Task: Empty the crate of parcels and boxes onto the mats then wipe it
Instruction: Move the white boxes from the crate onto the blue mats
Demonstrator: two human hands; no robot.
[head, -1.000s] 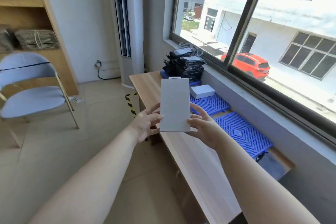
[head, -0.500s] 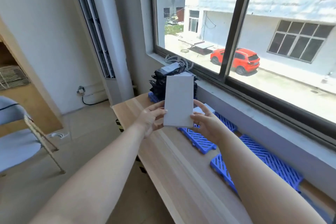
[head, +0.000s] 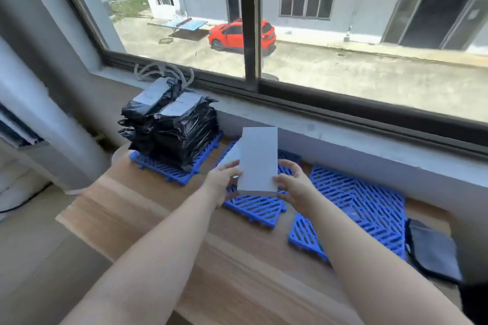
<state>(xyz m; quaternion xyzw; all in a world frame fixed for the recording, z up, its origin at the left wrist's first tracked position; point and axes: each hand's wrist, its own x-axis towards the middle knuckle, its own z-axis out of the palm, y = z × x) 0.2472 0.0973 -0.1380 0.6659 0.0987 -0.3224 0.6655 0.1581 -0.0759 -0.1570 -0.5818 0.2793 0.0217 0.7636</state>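
A wooden table (head: 148,208) lies under the hands, a dark grey cloth (head: 433,253) rests on it well to their right, and beyond them a window (head: 249,21) shows 1 red car (head: 232,34) parked outside.

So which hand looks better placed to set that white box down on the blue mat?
Probably the left. The left hand and right hand both hold the white box, but the left is nearer the other box on the middle blue mat.
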